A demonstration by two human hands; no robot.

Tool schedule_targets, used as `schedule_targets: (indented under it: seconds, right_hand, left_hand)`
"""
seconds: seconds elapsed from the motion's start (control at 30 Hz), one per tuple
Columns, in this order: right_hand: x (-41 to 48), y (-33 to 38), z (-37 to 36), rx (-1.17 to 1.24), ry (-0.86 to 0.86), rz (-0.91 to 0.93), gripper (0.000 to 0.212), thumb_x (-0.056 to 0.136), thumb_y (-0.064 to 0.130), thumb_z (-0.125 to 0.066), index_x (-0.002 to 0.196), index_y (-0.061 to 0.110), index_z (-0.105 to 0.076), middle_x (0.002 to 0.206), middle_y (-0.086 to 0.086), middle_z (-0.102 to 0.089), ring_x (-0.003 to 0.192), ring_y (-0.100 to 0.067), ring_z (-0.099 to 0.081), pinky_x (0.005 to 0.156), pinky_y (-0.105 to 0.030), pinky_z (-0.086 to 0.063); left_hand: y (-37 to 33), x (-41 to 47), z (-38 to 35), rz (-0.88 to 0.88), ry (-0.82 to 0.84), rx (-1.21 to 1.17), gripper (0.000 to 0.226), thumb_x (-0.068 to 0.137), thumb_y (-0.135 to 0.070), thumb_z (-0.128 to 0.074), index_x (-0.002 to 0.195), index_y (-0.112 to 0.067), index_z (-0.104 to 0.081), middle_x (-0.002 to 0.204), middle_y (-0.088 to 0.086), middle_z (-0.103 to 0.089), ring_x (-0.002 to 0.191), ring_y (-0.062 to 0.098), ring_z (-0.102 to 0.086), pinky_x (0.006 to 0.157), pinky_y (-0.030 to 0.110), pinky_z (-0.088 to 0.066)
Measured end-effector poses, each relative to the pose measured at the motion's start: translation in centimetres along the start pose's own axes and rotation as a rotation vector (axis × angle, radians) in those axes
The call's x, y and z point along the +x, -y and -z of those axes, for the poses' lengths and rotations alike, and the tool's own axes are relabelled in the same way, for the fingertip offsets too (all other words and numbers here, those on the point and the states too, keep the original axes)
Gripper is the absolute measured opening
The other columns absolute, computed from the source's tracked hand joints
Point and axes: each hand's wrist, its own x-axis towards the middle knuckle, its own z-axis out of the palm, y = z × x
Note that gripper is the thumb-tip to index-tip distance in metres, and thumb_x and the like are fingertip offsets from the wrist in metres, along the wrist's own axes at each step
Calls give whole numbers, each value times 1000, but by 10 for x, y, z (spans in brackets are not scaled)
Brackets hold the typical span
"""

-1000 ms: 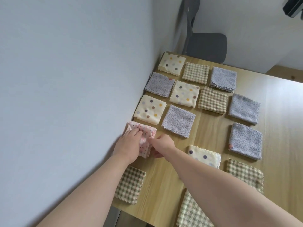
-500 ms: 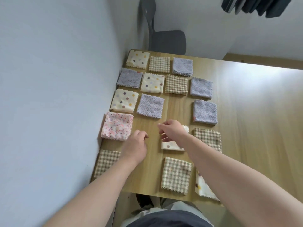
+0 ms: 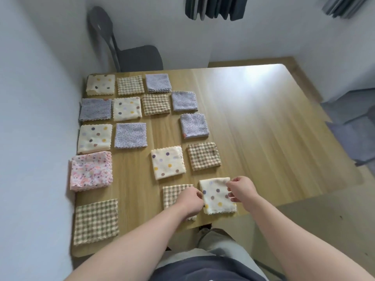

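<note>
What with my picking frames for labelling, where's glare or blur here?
Head view: far-end glare whitens the table; the wide lens bows the walls; hanging things up top smear; the dotted cloth in the left hand and right hand looks sharp.

Both hands pinch a folded dotted cloth (image 3: 216,196) at the table's (image 3: 263,128) near edge: left hand (image 3: 191,199), right hand (image 3: 241,189).

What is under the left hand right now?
A folded brown checked cloth lies under the left hand, its right part covered. The hand's fingers reach the left edge of the nearest polka-dot cloth, but their grip is hidden. The right hand pinches that cloth's far corner.
</note>
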Motion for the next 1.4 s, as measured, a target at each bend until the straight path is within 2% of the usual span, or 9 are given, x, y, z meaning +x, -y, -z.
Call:
schedule_targets:
  seconds: [0.23,0.5,0.6,0.77,0.9,1.0,1.17,1.3,1.4]
  right_hand:
    - [27,-25,6,-200,87,-74,20,89,15,-60,108,9,-57,95,-4,-61,80,-18,-58,59,-29,-43]
    - [52,-33,8,-25,302,-96,29,86,22,-69,110,12,-56,97,-4,-67,88,-21,-66,70,-34,-56]
    - [58,-34,15,-101,359,9,26,88,24,-68,108,11,-58,90,-1,-67,79,-17,-63,59,-28,-49]
    - [62,-23,22,-119,421,140,17,85,16,-66,86,16,-49,81,0,-59,70,-16,-53,62,-28,-43]
    - [58,-3,29,-151,472,255,23,82,9,-62,98,20,-50,100,-4,-67,83,-21,-63,64,-33,-52]
    - [58,23,32,-280,519,434,34,81,13,-62,109,26,-48,101,3,-65,87,-16,-64,64,-30,-53]
    - [47,84,31,-516,693,618,38,82,18,-68,117,28,-58,104,5,-68,86,-15,-69,65,-25,-55]
    - [39,122,25,-535,791,640,40,76,12,-68,114,27,-64,98,-1,-74,72,-14,-64,58,-25,-52]
    - [43,138,16,-519,779,589,40,74,11,-71,109,31,-67,95,-1,-72,71,-15,-61,58,-24,-48]
  left_hand:
    - [-13,19,-29,144,-25,-123,58,90,-11,-60,147,-17,-51,144,2,-56,114,21,-61,80,25,-50]
    - [-34,19,-48,268,-160,-164,56,96,-22,-62,149,-17,-46,145,0,-53,100,11,-52,79,21,-46]
    - [-41,18,-53,322,-208,-209,58,96,-24,-63,151,-16,-45,150,2,-50,111,16,-56,89,26,-50]
    - [-43,21,-59,373,-239,-243,63,96,-20,-62,154,-16,-40,156,1,-44,127,19,-54,82,23,-45]
    - [-42,22,-56,435,-305,-388,59,90,-21,-67,146,-18,-48,137,-1,-58,115,17,-58,95,30,-50]
    - [-43,20,-44,440,-423,-449,55,87,-18,-71,138,-21,-52,117,-7,-62,105,14,-61,90,31,-53]
    - [-51,-2,-6,230,-541,-382,75,72,-16,-84,138,-29,-52,128,-13,-59,112,8,-58,88,23,-49]
    - [-53,-13,21,121,-462,-501,39,74,-7,-82,108,-19,-68,102,-3,-74,99,18,-71,86,40,-61]
    - [-48,-15,38,118,-481,-522,19,83,-15,-79,101,-16,-73,95,2,-77,91,17,-72,74,30,-61]
